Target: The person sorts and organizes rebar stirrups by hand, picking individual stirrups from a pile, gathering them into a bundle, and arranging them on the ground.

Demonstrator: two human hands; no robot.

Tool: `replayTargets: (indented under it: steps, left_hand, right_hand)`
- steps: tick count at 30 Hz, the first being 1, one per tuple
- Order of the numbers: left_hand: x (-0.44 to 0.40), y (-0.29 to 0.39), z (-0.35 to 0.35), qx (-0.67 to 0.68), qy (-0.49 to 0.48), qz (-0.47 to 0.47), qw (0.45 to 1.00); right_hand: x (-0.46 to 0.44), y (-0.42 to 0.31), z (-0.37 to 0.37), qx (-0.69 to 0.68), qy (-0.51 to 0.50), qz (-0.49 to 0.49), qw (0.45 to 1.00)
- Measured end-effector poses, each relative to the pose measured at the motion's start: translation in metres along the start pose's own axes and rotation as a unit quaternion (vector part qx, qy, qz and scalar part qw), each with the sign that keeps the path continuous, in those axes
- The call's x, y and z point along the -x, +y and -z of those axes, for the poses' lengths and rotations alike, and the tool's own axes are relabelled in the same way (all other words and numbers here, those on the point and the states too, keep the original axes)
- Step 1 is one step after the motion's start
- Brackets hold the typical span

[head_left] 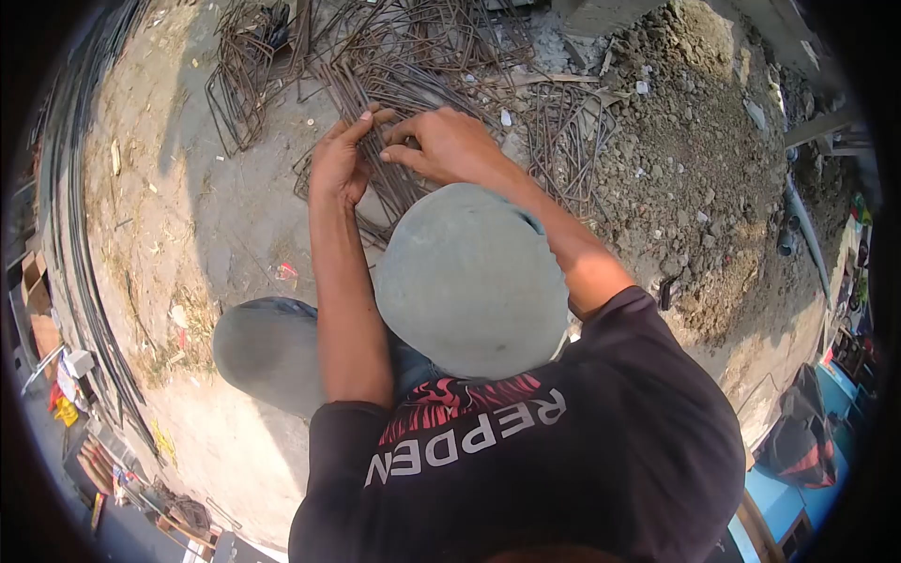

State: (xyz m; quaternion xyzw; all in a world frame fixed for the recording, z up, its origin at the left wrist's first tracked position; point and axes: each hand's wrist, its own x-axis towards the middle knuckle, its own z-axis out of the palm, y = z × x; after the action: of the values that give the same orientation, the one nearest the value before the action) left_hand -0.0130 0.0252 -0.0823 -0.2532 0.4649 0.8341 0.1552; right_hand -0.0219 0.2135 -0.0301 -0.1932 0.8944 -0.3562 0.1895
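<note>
A heap of bent rebar stirrups (pixel 413 52), thin, brown and rusty, lies on the ground in front of me. Over its near end my left hand (pixel 340 161) reaches in from the left, with thumb and fingers bent around some bars. Facing it, my right hand (pixel 443 145) has its fingers curled in a pinch against the same bundle. Whatever sits between the right fingertips is too small to make out. The two hands are close together but apart. Below them, the bars run down beside my raised knee (pixel 474 281).
More stirrups (pixel 568 141) lie to the right, beside a mound of broken soil and rubble (pixel 694 178). Long straight bars (pixel 80 244) run along the left side. My other knee (pixel 267 347) is bent over the concrete ground (pixel 239 225). A pale pipe (pixel 809 230) is at far right.
</note>
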Motion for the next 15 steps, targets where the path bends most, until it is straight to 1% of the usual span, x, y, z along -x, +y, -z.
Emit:
replayTargets:
  steps: [3, 4, 6, 7, 9, 10, 13, 14, 15]
  left_hand:
    - [-0.002, -0.001, 0.005, -0.004, 0.018, -0.006, 1.0]
    - [-0.006, -0.001, 0.011, 0.004, 0.014, -0.006, 1.0]
    - [-0.012, 0.003, 0.023, 0.019, 0.018, -0.018, 1.0]
    - [-0.014, 0.003, 0.023, 0.028, 0.024, -0.015, 0.999]
    - [-0.018, 0.008, 0.029, 0.045, 0.046, -0.017, 0.998]
    - [-0.024, 0.007, 0.039, 0.067, 0.029, 0.002, 0.997]
    - [-0.025, 0.006, 0.036, 0.086, 0.043, 0.002, 0.995]
    - [-0.028, 0.004, 0.036, 0.088, 0.051, 0.001, 0.995]
    - [-0.029, 0.003, 0.035, 0.093, 0.051, 0.0, 0.994]
  right_hand:
    - [0.027, 0.045, 0.011, -0.042, 0.138, -0.071, 0.987]
    - [0.039, 0.066, 0.022, -0.035, 0.13, -0.132, 0.982]
    - [0.069, 0.135, 0.022, -0.019, 0.178, -0.209, 0.961]
    - [0.087, 0.168, 0.023, 0.017, 0.202, -0.248, 0.947]
    - [0.122, 0.211, 0.031, 0.037, 0.22, -0.319, 0.921]
    - [0.135, 0.216, 0.035, 0.055, 0.233, -0.336, 0.911]
    - [0.134, 0.21, 0.041, 0.068, 0.249, -0.316, 0.913]
    - [0.125, 0.207, 0.042, 0.06, 0.226, -0.322, 0.917]
    - [0.112, 0.204, 0.04, 0.083, 0.252, -0.287, 0.921]
